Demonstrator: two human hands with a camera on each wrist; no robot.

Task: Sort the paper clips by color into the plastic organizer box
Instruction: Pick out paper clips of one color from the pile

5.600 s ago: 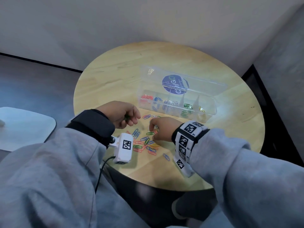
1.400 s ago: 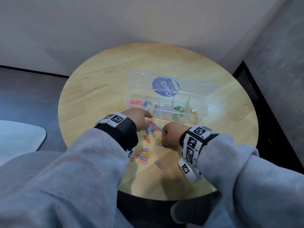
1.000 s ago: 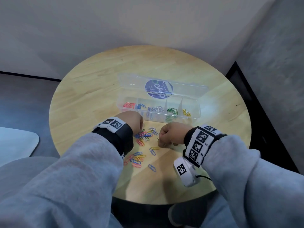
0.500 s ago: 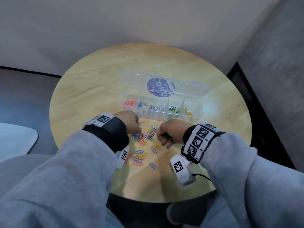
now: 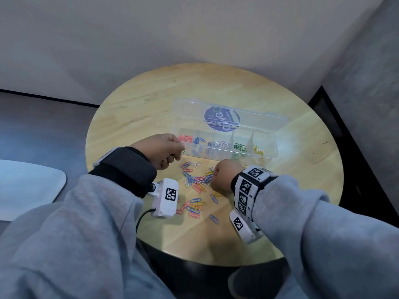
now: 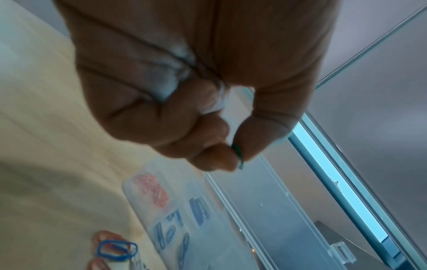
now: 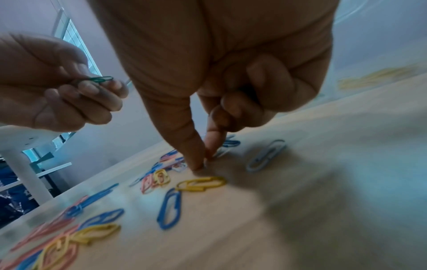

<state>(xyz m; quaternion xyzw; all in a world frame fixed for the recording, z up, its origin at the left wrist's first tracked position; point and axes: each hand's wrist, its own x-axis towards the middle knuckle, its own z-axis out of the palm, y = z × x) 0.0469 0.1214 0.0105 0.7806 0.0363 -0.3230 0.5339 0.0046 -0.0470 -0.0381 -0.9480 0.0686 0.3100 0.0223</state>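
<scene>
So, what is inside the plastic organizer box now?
The plastic organizer box holds sorted clips, left to right: red clips, blue clips, silver clips, green clips, yellow clips. Exact counts cannot be told.

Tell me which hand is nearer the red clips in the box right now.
Left. The left hand, pinching a green paper clip, is lifted right beside the red clips at the organizer box's left end. The right hand is down at the loose pile, farther away.
</scene>
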